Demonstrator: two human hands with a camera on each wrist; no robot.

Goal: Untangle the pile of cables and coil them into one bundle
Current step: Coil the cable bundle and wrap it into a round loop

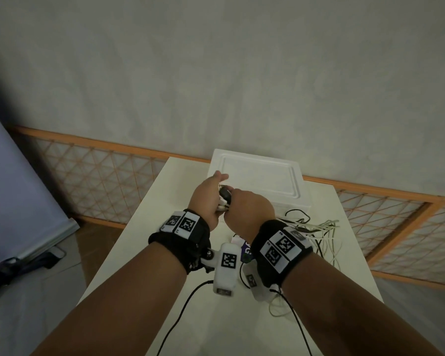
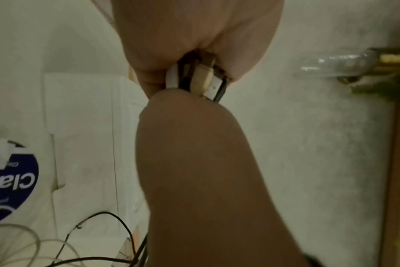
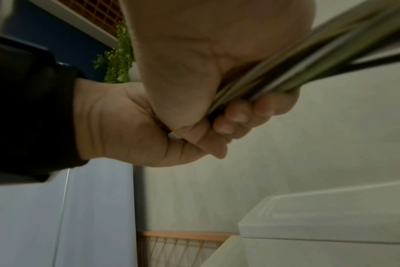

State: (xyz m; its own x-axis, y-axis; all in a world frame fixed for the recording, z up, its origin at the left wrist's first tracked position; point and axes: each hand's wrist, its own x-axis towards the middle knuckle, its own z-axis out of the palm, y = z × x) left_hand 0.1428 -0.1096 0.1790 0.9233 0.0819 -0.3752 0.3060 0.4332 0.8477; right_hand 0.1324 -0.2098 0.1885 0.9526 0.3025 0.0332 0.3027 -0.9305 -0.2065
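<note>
The left hand (image 1: 208, 199) pinched the cable ends (image 2: 203, 81) between thumb and fingers. Touching it on the right, the right hand (image 1: 247, 206) was curled round the gathered cables (image 3: 297, 59). Right of the grip, loose cable loops (image 1: 316, 229) lay on the table (image 1: 139, 240).

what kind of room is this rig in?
Probably a home room or small indoor studio, not a lab or factory: a small white table against a plain plastered wall, an orange lattice barrier along its base, and a tiled floor.
</note>
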